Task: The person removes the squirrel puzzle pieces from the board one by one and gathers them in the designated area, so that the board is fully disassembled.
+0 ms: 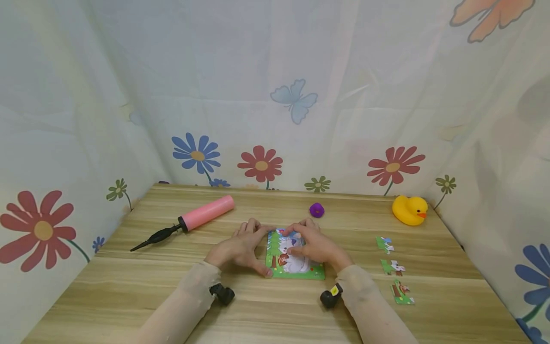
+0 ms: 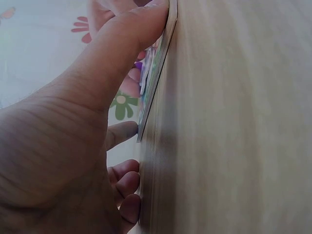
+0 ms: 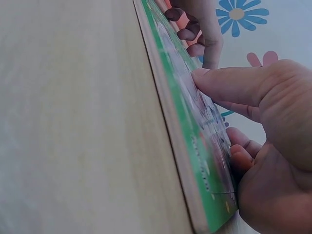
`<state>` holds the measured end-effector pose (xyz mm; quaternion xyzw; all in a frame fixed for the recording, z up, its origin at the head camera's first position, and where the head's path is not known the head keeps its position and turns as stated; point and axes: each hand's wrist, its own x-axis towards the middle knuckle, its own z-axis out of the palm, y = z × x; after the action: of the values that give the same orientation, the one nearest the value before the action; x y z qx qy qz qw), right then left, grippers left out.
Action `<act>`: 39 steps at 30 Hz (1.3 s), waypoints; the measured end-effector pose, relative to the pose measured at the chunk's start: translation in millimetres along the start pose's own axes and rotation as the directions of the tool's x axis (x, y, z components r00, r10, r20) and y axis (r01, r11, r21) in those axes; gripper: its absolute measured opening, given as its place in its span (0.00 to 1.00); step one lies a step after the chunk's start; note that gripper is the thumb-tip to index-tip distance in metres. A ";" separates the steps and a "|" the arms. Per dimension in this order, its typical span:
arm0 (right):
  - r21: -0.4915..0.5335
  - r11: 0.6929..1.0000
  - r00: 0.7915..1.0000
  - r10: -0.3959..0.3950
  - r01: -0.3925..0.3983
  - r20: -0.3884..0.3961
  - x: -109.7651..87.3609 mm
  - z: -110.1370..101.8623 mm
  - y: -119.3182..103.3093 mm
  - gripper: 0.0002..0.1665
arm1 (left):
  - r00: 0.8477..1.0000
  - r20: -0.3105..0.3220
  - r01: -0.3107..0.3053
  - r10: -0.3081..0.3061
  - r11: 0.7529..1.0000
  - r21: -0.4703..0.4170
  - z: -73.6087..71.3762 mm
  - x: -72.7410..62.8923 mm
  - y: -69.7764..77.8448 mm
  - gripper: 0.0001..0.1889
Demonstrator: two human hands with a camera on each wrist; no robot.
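Note:
A picture puzzle board [image 1: 301,275] with a green border lies flat on the table, showing a white cartoon animal and a tree. My left hand [image 1: 242,246] spans its left side, thumb at the near corner and index finger at the far corner. In the left wrist view the thumb [image 2: 131,34] rests on the board's edge while the other fingers touch the tabletop. My right hand [image 1: 320,243] reaches over the right side. Its thumb [image 3: 214,83] presses on the picture, with the index fingertip near the top; its other fingers are partly hidden.
Three loose puzzle pieces, a top one [image 1: 384,244], a middle one [image 1: 392,267] and a lower one [image 1: 402,292], lie on the right. Behind them sits a yellow rubber duck [image 1: 409,210]. A purple object [image 1: 317,210] is beyond the board, a pink hand pump [image 1: 208,213] at left.

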<state>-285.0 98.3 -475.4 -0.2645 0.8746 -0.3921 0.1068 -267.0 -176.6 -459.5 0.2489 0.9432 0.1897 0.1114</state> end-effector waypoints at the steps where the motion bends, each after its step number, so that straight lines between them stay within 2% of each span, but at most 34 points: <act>1: 0.004 1.000 1.000 0.000 0.000 0.001 -0.2 -0.1 -0.3 0.21 | 1.000 0.000 0.002 -0.002 1.000 0.000 0.0 0.2 0.0 0.68; 7: 0.010 1.000 1.000 -0.001 0.001 0.011 -1.1 -1.3 -1.1 0.23 | 1.000 0.003 0.008 -0.008 1.000 -0.003 -0.3 0.6 0.2 0.67; 14: 0.010 0.999 0.999 -0.042 0.042 0.011 -3.7 -4.3 0.9 0.24 | 1.000 0.009 0.005 -0.005 1.000 -0.003 -1.6 -1.0 1.7 0.68; 22: 0.031 0.999 0.999 -0.032 0.031 0.013 -4.4 -7.4 2.8 0.28 | 1.000 0.007 0.015 -0.015 1.000 0.001 -1.3 -0.2 2.5 0.67; 29: 0.038 0.998 0.998 -0.045 0.047 -0.052 -0.6 -6.1 8.0 0.29 | 1.000 0.003 0.011 -0.011 1.000 0.004 -0.8 -0.4 2.6 0.67; 39: 0.044 0.999 0.997 -0.011 0.015 -0.083 -0.4 -6.7 9.0 0.27 | 1.000 0.011 0.015 -0.015 1.000 -0.001 -0.8 -0.9 2.2 0.67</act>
<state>-290.8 107.7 -477.6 -0.2514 0.8676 -0.4226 0.0740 -265.6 -175.5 -457.7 0.2428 0.9443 0.1879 0.1184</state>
